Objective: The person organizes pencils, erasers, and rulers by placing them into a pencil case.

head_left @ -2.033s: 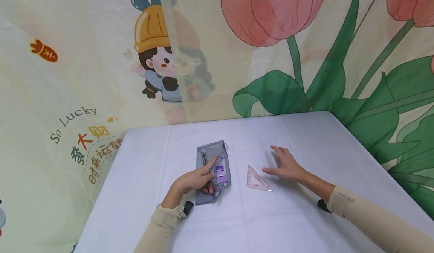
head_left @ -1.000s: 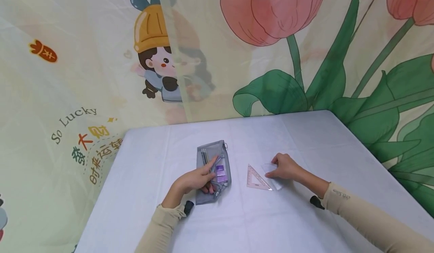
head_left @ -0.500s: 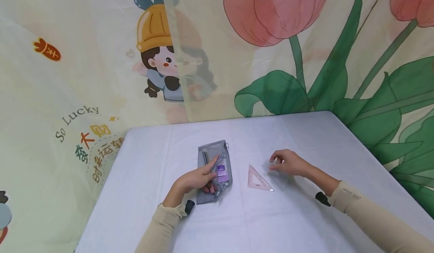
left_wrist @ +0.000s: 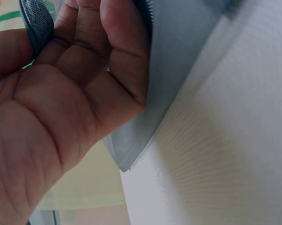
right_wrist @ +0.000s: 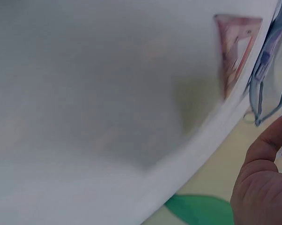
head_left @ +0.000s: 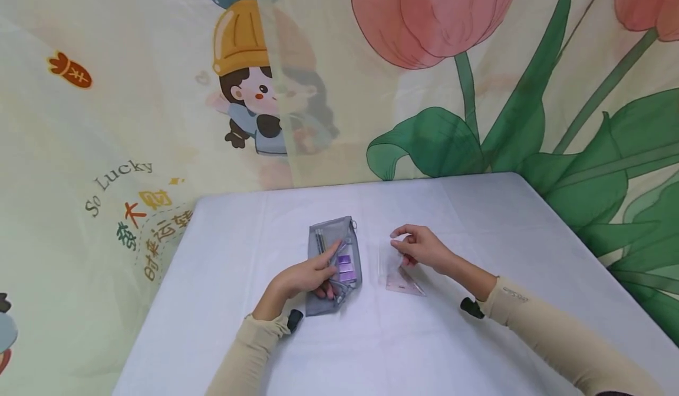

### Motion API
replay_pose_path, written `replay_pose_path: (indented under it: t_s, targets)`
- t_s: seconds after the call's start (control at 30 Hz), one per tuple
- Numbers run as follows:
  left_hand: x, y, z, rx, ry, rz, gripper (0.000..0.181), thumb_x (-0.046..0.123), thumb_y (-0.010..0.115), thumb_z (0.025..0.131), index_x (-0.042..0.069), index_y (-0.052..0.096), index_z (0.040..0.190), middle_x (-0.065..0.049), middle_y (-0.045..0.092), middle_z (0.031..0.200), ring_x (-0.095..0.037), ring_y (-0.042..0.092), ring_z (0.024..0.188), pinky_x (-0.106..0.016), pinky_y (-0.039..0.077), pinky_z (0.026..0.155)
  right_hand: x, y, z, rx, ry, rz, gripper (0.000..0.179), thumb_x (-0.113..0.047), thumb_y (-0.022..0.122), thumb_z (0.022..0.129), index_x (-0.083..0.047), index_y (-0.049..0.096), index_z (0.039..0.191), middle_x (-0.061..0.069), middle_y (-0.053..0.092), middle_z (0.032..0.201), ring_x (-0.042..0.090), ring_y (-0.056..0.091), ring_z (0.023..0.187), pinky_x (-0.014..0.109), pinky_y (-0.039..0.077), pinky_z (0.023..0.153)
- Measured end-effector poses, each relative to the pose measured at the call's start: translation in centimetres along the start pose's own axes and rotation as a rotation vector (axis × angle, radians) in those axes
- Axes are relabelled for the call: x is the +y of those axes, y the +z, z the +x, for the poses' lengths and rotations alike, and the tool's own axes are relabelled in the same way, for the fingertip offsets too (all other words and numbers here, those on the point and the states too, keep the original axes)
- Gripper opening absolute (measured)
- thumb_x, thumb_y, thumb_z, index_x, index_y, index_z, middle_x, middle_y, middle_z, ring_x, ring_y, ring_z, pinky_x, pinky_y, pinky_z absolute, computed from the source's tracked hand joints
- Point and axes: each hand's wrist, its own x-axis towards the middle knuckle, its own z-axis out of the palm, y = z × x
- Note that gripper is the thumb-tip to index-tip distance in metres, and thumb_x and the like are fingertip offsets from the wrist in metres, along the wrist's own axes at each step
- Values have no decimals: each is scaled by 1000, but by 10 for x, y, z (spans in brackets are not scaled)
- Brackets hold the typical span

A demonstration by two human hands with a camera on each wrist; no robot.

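Note:
A grey mesh pencil pouch (head_left: 333,231) lies on the white table with its zipped side apart. My left hand (head_left: 303,278) grips the pouch's edge, and mesh passes between thumb and fingers in the left wrist view (left_wrist: 131,145). Through the mesh show several pencils (head_left: 320,241) and purple-wrapped blocks (head_left: 346,270). To the right, my right hand (head_left: 423,250) pinches a clear flat plastic piece (head_left: 386,260), whose full outline I cannot tell. This piece overlaps a pink set square (head_left: 399,287) lying flat on the table. The right wrist view shows the pink set square (right_wrist: 234,47) and my thumb side.
White cloth covers the table (head_left: 329,360), whose far edge meets a printed curtain (head_left: 329,166) with tulips and a cartoon figure. Black wrist cameras sit at the left cuff (head_left: 294,320) and right cuff (head_left: 471,307).
My right hand came down on the clear plastic piece, picked it up and carried it left over the pink set square, toward the pouch. My left hand stays on the pouch.

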Motion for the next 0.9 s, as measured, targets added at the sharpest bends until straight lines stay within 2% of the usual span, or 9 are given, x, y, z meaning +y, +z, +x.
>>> replay_pose_path:
  t_s: [0.17,0.4,0.63,0.9]
  targets:
    - [5,-1,3,5,23,-1,69,13,36,107,32,-5,159,-13,69,75,-19,66,66,-33,53,65,-14,26,16,10,25,31,36,-18,62,99,-1,56,130,16,64,77,17,62,56,32,56,57]
    - [10,-1,4,15,31,6,69,13,36,107,33,-4,159,-13,69,75,-19,66,66,-34,54,65,-26,49,30,-36,9,79,31,-13,60,99,0,56,127,10,63,74,16,64,55,32,56,56]
    - [9,-2,2,5,27,-20,69,11,35,107,33,-4,159,-13,68,74,-20,66,67,-36,54,65,-32,69,34,-113,3,134,33,-5,54,99,7,50,130,19,66,81,15,66,55,34,59,58]
    - [3,-3,-2,9,16,-28,69,12,36,107,32,-3,159,-13,68,75,-20,67,67,-36,55,65,-28,85,41,-77,-5,142,32,-1,63,93,7,55,123,22,70,82,12,64,53,28,57,56]
